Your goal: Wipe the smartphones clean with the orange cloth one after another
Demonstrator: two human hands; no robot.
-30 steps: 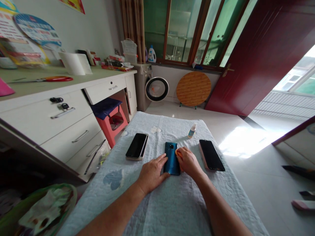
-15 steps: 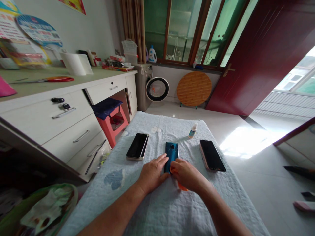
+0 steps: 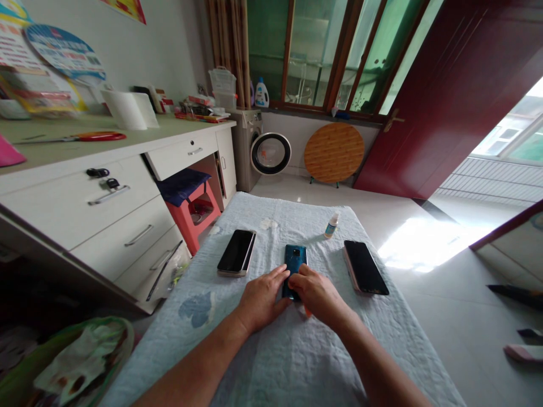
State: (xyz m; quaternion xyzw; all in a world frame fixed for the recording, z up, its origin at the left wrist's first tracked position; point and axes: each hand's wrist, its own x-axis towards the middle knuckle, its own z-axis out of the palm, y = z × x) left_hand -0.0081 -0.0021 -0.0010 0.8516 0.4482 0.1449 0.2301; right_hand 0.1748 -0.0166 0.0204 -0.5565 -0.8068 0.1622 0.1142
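Observation:
A blue phone lies back side up on the light blue cloth of the table, its camera block at the far end. My left hand rests along the phone's left edge, fingers spread, steadying nothing else. Bunched over the phone's lower right part, my right hand has its fingers closed on an orange cloth, mostly hidden beneath them. Dark-screened phones lie to the left and right; each seems stacked on another item. Beyond them stands a small spray bottle.
At the left is a white desk with drawers, and a red stool stands beside the table. A green-rimmed bin holding crumpled tissue is at the lower left. A washing machine with its door open stands beyond.
My right hand has shifted slightly up and left over the phone with the orange cloth, less of which shows now. My left hand has hardly moved.

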